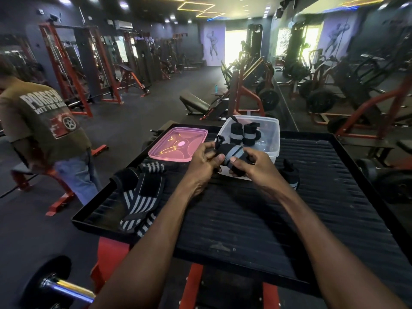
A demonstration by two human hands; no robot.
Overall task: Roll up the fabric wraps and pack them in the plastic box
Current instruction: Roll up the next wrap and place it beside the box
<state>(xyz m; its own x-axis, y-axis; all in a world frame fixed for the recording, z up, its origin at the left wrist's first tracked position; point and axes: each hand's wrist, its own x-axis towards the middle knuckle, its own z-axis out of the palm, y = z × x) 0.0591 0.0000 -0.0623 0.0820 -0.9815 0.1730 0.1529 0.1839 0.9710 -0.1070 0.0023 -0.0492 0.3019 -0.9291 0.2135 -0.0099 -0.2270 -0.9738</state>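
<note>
Fabric wrap between both hands

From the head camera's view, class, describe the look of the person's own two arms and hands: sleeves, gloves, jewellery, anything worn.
Both forearms are bare up to the frame's lower edge; no sleeve shows. The left hand and right hand wear no gloves, and no rings, watch or wristband can be seen. No markings are visible on either arm.

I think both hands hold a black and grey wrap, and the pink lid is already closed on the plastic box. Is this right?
Not quite. In the head view the pink lid lies on the tray beside the open plastic box. Both hands, left and right, do hold the wrap.
</note>
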